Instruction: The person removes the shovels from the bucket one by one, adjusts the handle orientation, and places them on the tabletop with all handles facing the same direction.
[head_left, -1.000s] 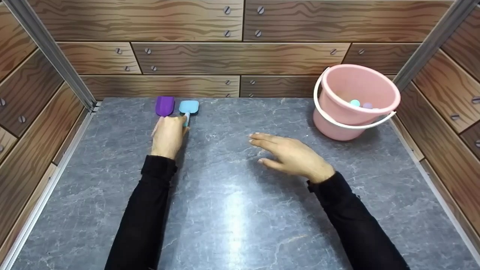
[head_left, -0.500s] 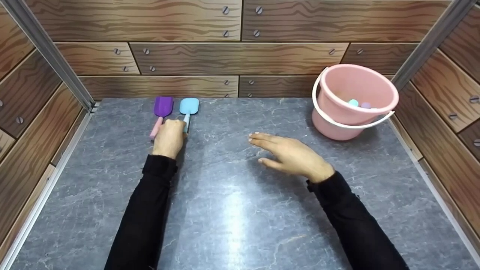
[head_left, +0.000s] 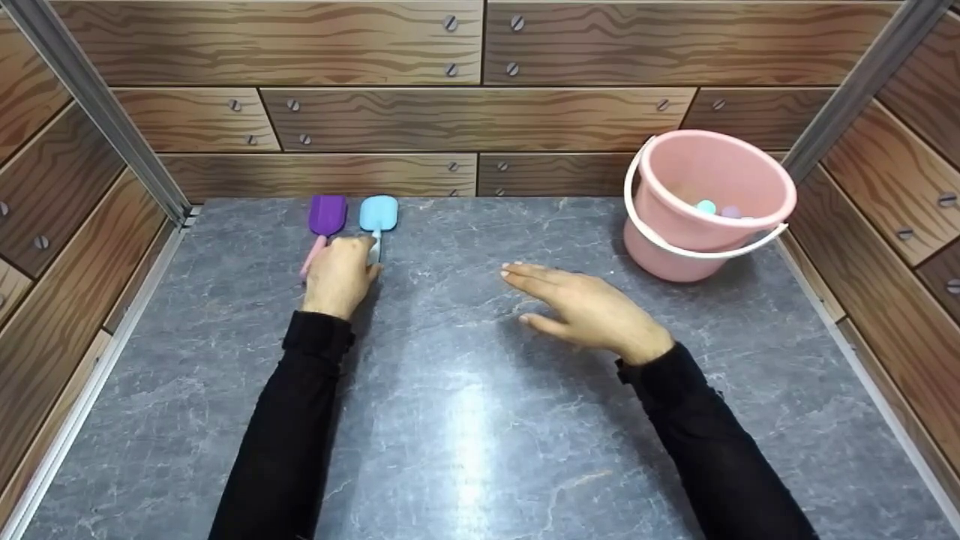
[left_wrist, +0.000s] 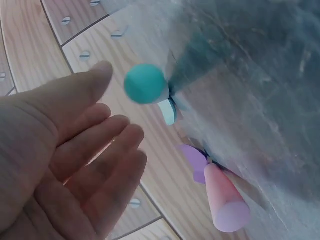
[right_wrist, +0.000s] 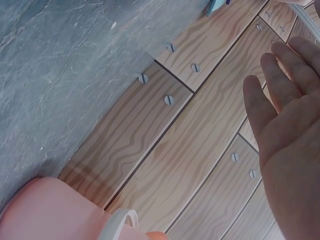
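Two toy shovels lie side by side at the table's back left. One has a purple blade (head_left: 328,215) and a pink handle (left_wrist: 225,200); the other is light blue (head_left: 379,214) with a teal handle end (left_wrist: 145,83). My left hand (head_left: 339,279) hovers over the handles. In the left wrist view its fingers are loosely bent, with a gap between them and both handles. My right hand (head_left: 589,309) is held above the table with fingers extended, touching nothing. It is left of a pink bucket (head_left: 675,259) with a white handle.
Several small coloured balls, among them a mint one (head_left: 705,206), lie inside the bucket at the back right. Wood-patterned walls (head_left: 375,120) enclose the grey marbled table (head_left: 450,360) at the back and sides.
My left hand has drawn back slightly toward me, uncovering more of the pink handle. Both shovels stay in place. The right hand has barely moved.
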